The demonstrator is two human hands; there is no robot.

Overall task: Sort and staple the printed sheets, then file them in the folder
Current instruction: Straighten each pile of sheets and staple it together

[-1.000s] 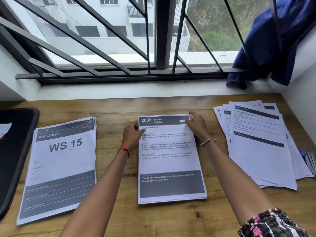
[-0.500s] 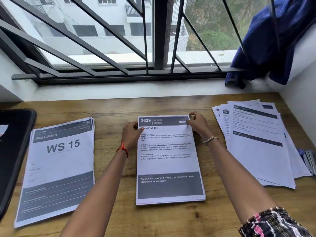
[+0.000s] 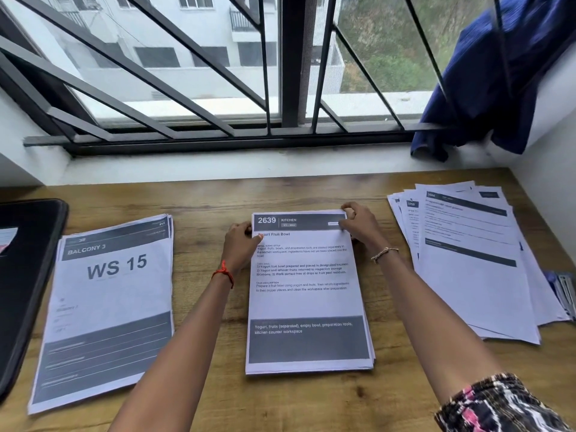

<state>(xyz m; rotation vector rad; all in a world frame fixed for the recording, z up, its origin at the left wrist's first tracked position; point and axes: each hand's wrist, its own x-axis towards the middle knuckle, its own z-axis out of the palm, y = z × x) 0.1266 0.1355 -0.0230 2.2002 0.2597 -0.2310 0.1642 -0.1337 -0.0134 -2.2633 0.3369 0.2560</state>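
Middle stack [image 3: 307, 291]: "2639 KITCHEN", "Yogurt Fruit Bowl". Left stack [image 3: 106, 310]: "BALCONY 3", "WS 15".

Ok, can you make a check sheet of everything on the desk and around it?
Surface: wooden table, sheets spread across it.
Job's things: middle stack headed 2639; left stack headed WS 15; right pile, fanned out; black folder at the left edge.
Clutter: bluish metal thing at the right edge, cut off, cannot tell what.
Hands: left hand holds the middle stack's upper left edge; right hand pinches its top right corner.
Cables: nothing seen.
Surroundings: barred window; blue cloth draped at its right.
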